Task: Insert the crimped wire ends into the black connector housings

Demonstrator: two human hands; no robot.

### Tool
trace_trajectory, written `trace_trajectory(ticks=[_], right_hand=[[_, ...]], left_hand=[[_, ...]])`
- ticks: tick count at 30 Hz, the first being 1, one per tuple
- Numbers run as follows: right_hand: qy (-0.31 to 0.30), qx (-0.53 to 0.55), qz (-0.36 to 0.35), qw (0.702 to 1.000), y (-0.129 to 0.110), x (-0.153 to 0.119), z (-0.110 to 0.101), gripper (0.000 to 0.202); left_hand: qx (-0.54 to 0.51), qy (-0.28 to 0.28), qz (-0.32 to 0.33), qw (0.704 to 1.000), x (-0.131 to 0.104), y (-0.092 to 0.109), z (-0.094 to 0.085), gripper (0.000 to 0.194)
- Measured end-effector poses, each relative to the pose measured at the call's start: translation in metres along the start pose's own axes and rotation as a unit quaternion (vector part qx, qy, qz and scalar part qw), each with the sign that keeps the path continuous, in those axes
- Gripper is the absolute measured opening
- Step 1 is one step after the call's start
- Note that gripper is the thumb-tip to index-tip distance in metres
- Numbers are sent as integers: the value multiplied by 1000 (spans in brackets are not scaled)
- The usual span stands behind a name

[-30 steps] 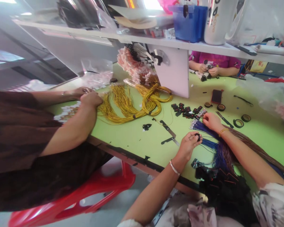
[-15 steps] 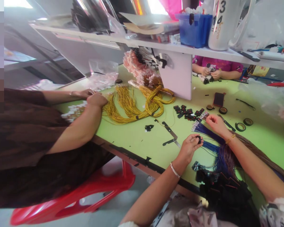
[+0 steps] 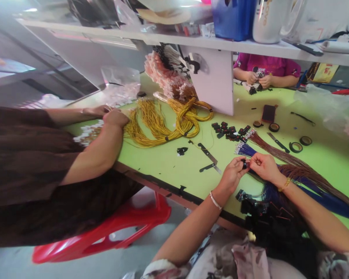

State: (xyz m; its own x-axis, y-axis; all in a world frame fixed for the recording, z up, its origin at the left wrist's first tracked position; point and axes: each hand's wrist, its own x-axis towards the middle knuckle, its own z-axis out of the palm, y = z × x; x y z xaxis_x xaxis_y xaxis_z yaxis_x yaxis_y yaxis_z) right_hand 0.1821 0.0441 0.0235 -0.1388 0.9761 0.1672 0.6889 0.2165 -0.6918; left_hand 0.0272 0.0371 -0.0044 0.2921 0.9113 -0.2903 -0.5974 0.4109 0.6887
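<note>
Between the fingers of my left hand [image 3: 232,174] is a small black connector [image 3: 244,164]. My right hand [image 3: 263,166] is pinched at the connector's right side, on what looks like a thin wire end. Blue wires [image 3: 244,148] with metal tips lie just behind my hands, and a bundle of brown wires [image 3: 282,153] runs to the right. Several black connectors [image 3: 229,131] lie loose behind them. A dark heap of wired connectors [image 3: 279,228] sits at the table edge below my wrists.
Two knives [image 3: 206,153] lie left of my hands, another knife [image 3: 279,142] behind them, near tape rolls [image 3: 296,147]. Yellow wire bundles [image 3: 159,137] and a person's arm [image 3: 99,155] are at left. A shelf [image 3: 192,42] crosses above; another person's hands [image 3: 258,79] are beyond.
My right hand has moved from the metal-tipped wires toward me and left, to the connector in my left hand. The view has tilted down slightly.
</note>
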Motion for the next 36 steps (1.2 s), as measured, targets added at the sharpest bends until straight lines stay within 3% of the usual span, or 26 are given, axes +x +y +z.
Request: trace_trajectory(ticks=[14,22,30,36], right_hand=[[19,-35,-5,999,-4,-4,1,15],[-51,145,47,987,4,0,6,19],[-41,4,-49,998,-1,-3,4,17],[-51,21,-52,997,2,-2,5,16]], left_hand=[[29,-1,6,1000,-3,3,2,24],[122,10,67,990,-7,4,7,29],[117,42,56,991,-5,-1,7,30],[112,39,44,992,-4,-1,6,31]])
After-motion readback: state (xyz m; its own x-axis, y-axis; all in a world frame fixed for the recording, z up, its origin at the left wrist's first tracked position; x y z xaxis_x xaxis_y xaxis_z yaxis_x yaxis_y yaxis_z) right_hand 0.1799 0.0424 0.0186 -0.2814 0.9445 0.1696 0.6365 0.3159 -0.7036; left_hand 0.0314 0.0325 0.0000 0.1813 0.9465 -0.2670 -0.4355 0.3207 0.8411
